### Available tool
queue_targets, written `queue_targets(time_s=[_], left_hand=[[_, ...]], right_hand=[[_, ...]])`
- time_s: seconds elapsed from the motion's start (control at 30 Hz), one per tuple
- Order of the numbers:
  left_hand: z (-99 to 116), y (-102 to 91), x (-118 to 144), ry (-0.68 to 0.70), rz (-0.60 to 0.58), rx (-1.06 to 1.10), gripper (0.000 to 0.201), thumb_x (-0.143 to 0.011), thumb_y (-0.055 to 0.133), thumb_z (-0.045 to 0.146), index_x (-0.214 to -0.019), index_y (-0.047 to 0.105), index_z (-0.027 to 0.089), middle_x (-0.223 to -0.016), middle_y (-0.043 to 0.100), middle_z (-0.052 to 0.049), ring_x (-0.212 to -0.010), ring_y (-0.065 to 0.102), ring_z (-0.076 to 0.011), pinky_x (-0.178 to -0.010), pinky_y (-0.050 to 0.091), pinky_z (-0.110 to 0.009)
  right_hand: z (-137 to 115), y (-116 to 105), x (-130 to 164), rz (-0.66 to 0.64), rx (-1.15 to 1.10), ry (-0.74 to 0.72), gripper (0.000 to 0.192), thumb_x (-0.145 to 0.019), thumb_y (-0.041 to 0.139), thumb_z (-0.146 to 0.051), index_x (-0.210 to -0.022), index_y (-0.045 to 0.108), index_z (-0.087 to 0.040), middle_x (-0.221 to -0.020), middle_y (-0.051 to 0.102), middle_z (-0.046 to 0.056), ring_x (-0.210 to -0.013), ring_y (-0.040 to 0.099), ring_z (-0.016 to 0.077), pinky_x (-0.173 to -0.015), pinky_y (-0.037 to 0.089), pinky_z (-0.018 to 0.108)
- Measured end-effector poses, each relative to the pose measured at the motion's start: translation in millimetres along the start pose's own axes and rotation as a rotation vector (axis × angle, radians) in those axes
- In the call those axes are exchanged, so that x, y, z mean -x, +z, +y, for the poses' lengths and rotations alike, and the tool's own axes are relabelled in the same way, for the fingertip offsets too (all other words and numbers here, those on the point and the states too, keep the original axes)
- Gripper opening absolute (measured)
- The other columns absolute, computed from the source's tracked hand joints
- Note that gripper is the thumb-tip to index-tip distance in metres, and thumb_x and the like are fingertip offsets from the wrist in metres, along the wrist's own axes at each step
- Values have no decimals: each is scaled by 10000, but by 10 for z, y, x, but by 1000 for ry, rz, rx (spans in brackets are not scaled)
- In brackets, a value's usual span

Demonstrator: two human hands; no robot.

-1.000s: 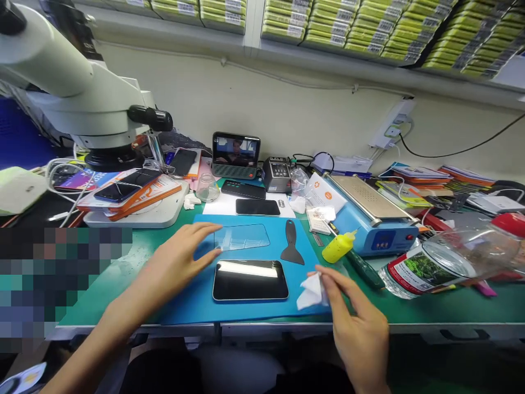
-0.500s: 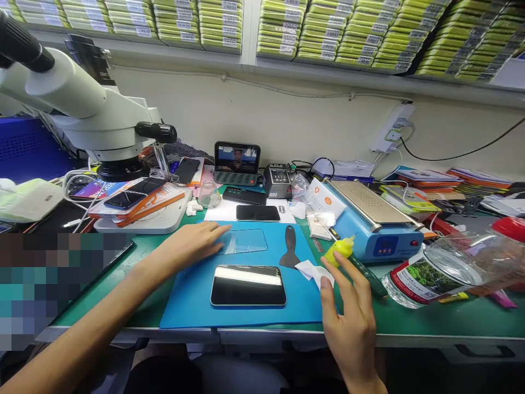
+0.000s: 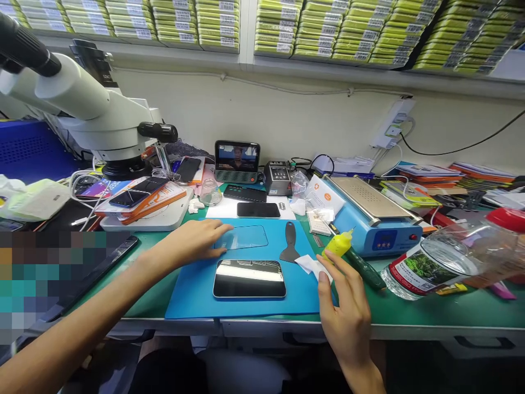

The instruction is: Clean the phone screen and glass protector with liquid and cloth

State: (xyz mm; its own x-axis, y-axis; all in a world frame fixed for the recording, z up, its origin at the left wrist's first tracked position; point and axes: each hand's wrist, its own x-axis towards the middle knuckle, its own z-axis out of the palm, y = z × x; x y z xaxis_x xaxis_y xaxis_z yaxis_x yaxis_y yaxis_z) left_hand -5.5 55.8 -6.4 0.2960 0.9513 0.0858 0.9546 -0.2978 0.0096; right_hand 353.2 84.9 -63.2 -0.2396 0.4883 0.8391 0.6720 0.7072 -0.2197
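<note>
A dark-screened phone (image 3: 249,278) lies face up on a blue mat (image 3: 192,295). Behind it on the mat is a clear glass sheet (image 3: 246,237). My left hand (image 3: 192,241) lies flat with its fingertips on the sheet's left edge. My right hand (image 3: 344,312) hovers at the mat's right edge with its fingers spread. Its forefinger and thumb touch the edge of a white wipe (image 3: 309,264) lying on the mat. A black scraper (image 3: 290,243) lies between the sheet and the wipe. A small yellow bottle (image 3: 338,244) lies just beyond my right fingertips.
A white microscope (image 3: 82,104) stands at the left over a base stacked with phones (image 3: 135,197). A blue heating plate machine (image 3: 373,219) sits at the back right. A plastic bottle (image 3: 451,257) lies on its side at the right. A small screen (image 3: 237,156) stands at the back.
My right hand carried the wipe away from me and lowered it flat onto the mat near the scraper. My left hand slid slightly along the glass sheet.
</note>
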Motion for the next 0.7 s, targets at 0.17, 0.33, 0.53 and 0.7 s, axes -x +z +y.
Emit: queue_targets(time_s=[0.17, 0.33, 0.53, 0.7], left_hand=[[46, 93, -32, -10, 58, 32, 409, -948, 650, 241, -1355, 662, 207, -1156, 779, -150, -1072, 766, -351, -826, 602, -405], [-34, 130, -81, -63, 172, 174, 321, -1008, 503, 218, -1287, 660, 209, -1154, 782, -147, -1082, 758, -320, -879, 590, -424], [-200, 133, -120, -193, 356, 501, 244, -1054, 474, 369, -1207, 620, 248, -1191, 769, -83, -1002, 752, -250, -906, 586, -403], [-165, -30, -119, -307, 475, 832, 326, -1057, 469, 477, -1210, 561, 204, -1070, 707, -89, -791, 719, -197, -664, 595, -329]], right_hand=[[-14, -25, -36, -66, -47, 3, 350, -1063, 571, -165, -1394, 664, -237, -1363, 693, 115, -1285, 666, 292, -1124, 528, 497], [-16, -33, -96, -79, -105, 35, 365, -1080, 550, -190, -1429, 639, -248, -1387, 684, 107, -1310, 656, 279, -1135, 531, 486], [-17, 37, -231, -192, -161, 58, 360, -1101, 525, -244, -1450, 612, -267, -1416, 685, 88, -1349, 656, 268, -1124, 568, 461], [-152, 146, -469, -301, -252, -18, 469, -1102, 532, -251, -1567, 494, -309, -1484, 652, 87, -1382, 642, 257, -1143, 576, 454]])
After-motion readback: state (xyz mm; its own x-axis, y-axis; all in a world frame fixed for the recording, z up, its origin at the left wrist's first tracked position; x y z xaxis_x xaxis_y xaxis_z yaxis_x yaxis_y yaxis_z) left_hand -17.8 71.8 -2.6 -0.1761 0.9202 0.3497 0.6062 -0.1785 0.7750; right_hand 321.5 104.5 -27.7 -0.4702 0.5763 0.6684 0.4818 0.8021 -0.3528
